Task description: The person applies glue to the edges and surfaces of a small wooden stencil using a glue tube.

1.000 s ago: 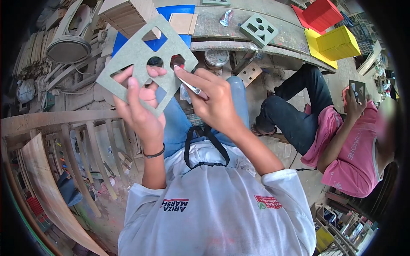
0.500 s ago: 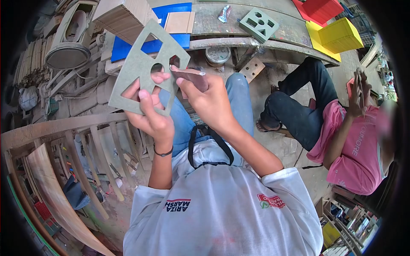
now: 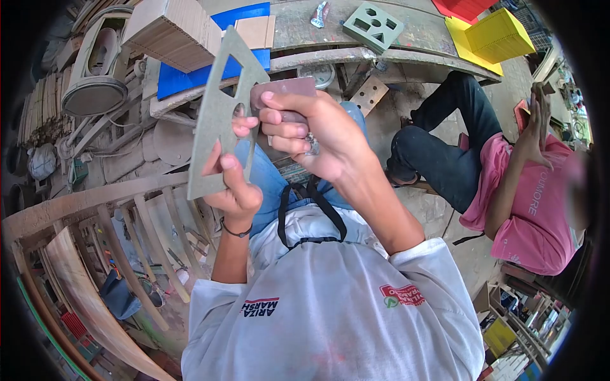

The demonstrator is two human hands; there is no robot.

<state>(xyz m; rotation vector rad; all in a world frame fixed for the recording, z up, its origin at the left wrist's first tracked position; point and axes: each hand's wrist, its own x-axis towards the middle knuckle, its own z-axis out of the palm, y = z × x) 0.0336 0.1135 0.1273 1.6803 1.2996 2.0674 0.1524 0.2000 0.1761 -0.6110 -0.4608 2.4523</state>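
Turned nearly edge-on since the frame half a second back, the grey cut-out panel is now seen as a narrow sliver, where its broad face was shown before. Its long axis is run from about one o'clock at the top corner down to seven o'clock at the lower edge, and it is held up in front of the blue sheet on the bench. At three o'clock a person in a pink shirt is seated, busy with another piece. The left hand is closed on the panel's lower half, fingertips poked through a cut-out. The right hand is curled tight around a folded brown sanding sheet, pressed to the panel's right edge at about three o'clock from it. The right hand is the nearer one to that edge.
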